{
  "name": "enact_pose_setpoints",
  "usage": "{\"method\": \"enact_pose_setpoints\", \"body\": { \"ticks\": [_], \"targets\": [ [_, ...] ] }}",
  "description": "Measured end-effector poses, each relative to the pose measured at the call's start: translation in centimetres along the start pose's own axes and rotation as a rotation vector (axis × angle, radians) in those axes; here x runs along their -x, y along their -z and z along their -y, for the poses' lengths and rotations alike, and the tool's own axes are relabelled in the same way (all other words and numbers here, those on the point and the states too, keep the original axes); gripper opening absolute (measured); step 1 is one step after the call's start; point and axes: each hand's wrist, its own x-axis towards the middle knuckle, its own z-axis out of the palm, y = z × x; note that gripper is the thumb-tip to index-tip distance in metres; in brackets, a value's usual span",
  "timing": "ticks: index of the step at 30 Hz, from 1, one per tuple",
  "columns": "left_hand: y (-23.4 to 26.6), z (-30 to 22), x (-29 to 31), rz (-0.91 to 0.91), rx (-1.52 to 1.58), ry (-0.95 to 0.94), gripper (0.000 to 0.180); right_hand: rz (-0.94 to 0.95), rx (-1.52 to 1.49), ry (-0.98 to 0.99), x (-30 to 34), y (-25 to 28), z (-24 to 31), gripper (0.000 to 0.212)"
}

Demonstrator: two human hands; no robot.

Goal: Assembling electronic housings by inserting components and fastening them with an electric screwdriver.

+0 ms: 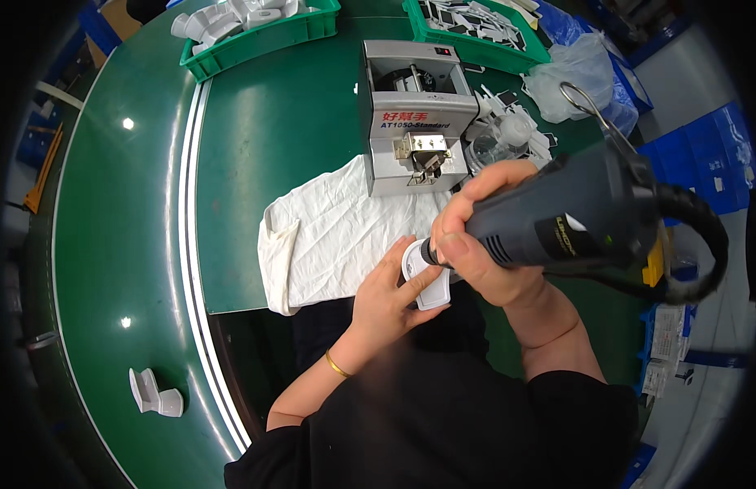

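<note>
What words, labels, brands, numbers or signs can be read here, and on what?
Wording is not copied out; locations only.
Gray machine: red characters above a dark lettered line, readable.
Dark power tool: pale lettering on its side, partly readable.
White held piece: dark marking, too small to read.
White sheets at right: print too small.
</note>
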Motion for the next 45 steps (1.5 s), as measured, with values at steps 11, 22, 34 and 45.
{"method": "enact_pose_setpoints", "body": {
  "ticks": [11, 22, 34, 45],
  "targets": [
    [0.1, 0.0, 0.7, 0.035, -0.025, 0.012, 0.063, 0.134, 0.277, 0.244, -0.7, 0.7, 1.0, 0.052],
    [0.7, -1.4, -0.5, 0.006, -0.06, -0.027, 0.07, -0.27, -0.511, 0.201, -0.1, 3.1, 0.3, 0.051],
    [7.0, -1.2, -1.8, 0.336, -0.438, -0.254, 0.053, -0.506, -0.776, -0.146, 3.0, 9.6, -3.3, 0.035],
    [30.2, 18.8, 3.7, -0.696, -0.721, 0.775, 0.046, -0.53, -0.933, -0.293, 2.6, 9.4, -5.1, 0.029]
  ]
}}
